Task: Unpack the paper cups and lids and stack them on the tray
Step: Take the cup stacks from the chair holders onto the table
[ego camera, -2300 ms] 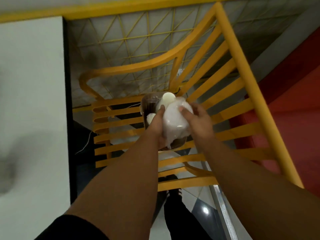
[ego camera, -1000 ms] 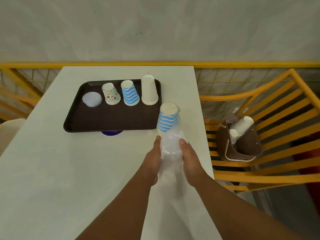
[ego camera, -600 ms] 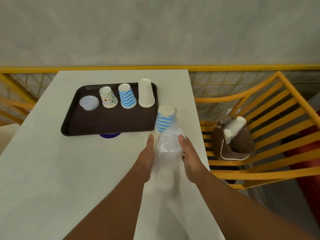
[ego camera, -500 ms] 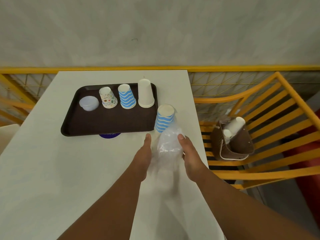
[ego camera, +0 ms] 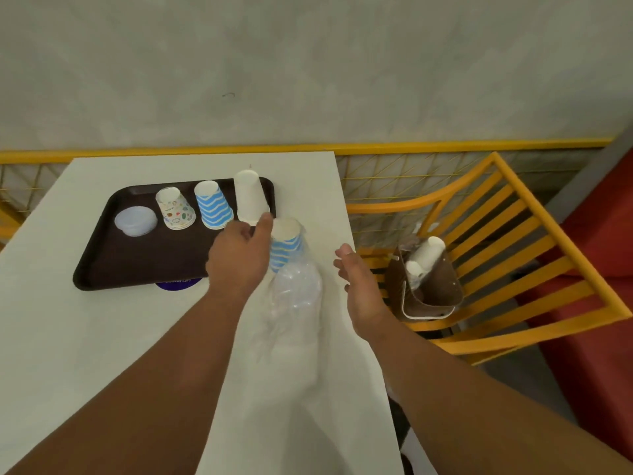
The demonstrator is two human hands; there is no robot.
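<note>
- Now the left hand (ego camera: 239,260) reaches toward the blue-striped cup stack (ego camera: 286,243), fingers loosely curled beside it; whether they touch it cannot be told.
- Right hand (ego camera: 358,286) is open, fingers relaxed, holding nothing, at three o'clock of the plastic sleeve (ego camera: 294,296).
- That sleeve lies on the white table (ego camera: 85,337), the striped stack poking out at twelve o'clock.
- Tray (ego camera: 102,265) at ten o'clock holds lids (ego camera: 136,221), a patterned stack (ego camera: 175,209), a second striped stack (ego camera: 213,205) and white cups (ego camera: 250,197).
</note>
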